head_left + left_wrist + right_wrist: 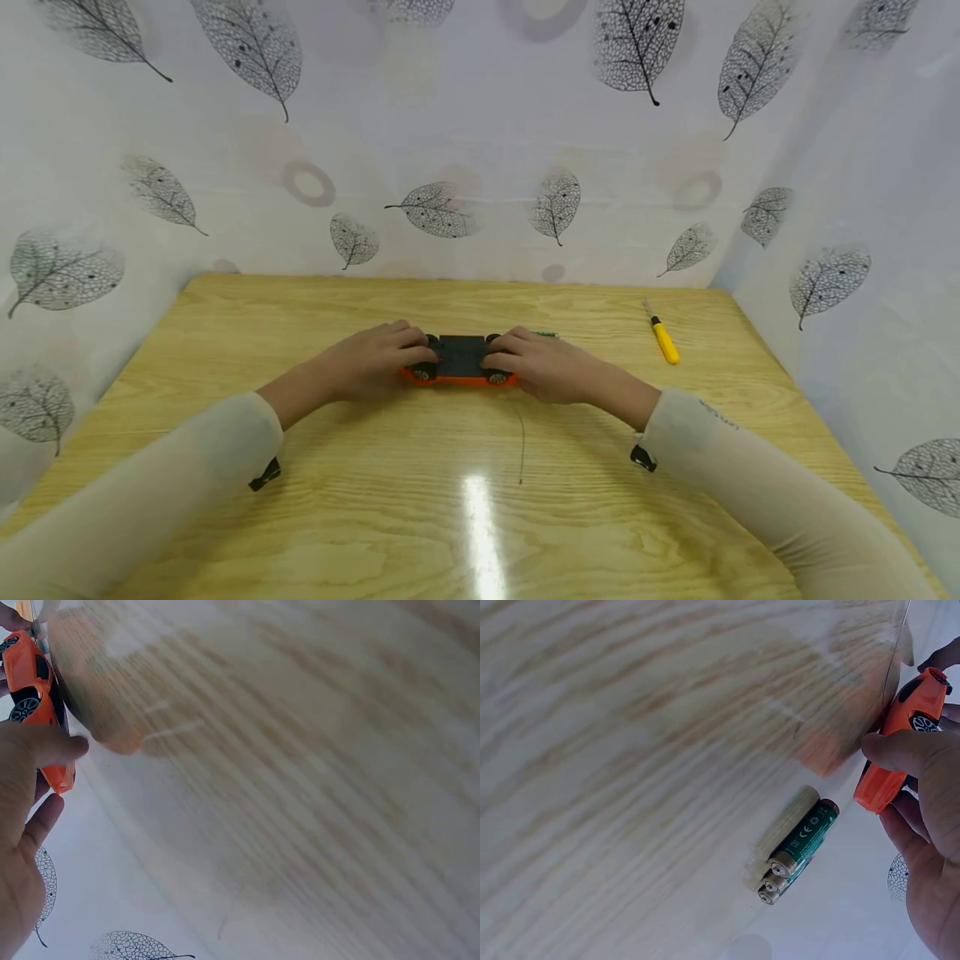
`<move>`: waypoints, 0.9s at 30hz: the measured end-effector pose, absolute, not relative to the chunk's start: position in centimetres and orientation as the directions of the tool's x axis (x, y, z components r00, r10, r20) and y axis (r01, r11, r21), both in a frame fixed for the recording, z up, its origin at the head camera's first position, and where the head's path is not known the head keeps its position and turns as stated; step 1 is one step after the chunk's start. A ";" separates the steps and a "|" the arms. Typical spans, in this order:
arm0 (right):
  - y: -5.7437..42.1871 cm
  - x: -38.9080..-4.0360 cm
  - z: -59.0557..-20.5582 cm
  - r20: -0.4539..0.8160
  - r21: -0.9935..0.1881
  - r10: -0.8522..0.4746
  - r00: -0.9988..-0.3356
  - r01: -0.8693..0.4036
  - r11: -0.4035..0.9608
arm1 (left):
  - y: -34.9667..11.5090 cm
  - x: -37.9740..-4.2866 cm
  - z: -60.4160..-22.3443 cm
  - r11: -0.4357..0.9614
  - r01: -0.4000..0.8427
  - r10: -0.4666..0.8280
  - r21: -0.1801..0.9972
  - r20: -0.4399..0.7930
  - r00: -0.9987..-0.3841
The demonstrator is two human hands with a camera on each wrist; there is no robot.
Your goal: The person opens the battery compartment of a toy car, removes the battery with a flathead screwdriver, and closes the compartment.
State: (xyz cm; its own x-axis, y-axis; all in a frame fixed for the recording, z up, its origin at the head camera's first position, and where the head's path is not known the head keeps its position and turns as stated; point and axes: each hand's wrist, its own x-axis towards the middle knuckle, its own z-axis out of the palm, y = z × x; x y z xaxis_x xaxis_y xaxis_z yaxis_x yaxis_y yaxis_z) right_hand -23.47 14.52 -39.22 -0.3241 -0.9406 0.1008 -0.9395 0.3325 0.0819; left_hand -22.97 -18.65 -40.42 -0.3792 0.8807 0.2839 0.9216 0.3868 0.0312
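Note:
An orange toy car [461, 357] lies wheels up on the table, its black underside facing the head camera. My left hand [375, 360] grips one end, fingers over the wheels there. At the other end my right hand [553, 367] holds it the same way. The left wrist view shows the car [28, 669] with the left thumb [60, 746] along its side. In the right wrist view the right thumb [892, 750] presses the car's side [881, 784]. Several green batteries [804, 832] lie together close to the right hand, mostly hidden behind it in the head view.
A screwdriver [663, 340] with a yellow handle lies at the back right of the wooden table [337, 533]. One thin dark strand [522, 450] is on the tabletop in front of the car. Leaf-patterned curtain [480, 125] stands behind and along both sides.

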 end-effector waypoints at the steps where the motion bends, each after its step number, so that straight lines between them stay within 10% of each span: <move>1: 14.5 -23.4 -39.2 0.103 0.083 -0.940 -0.326 -0.939 0.334 | -18.6 -23.0 -40.5 0.383 0.923 0.880 0.027 0.291 -0.374; 27: 15.4 -22.1 -37.9 0.031 -0.262 -0.907 -0.419 -0.879 0.398 | -18.9 -21.3 -40.4 0.429 0.869 0.834 0.246 0.260 -0.486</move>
State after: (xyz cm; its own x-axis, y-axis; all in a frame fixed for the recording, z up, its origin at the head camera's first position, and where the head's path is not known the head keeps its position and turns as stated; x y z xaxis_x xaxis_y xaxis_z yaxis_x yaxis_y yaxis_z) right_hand -22.13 15.36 -37.90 -0.4194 -0.9073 0.0306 -0.8793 0.3976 -0.2622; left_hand -21.35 -18.93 -40.39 -0.4860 0.8344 0.2600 0.8689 0.4294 0.2463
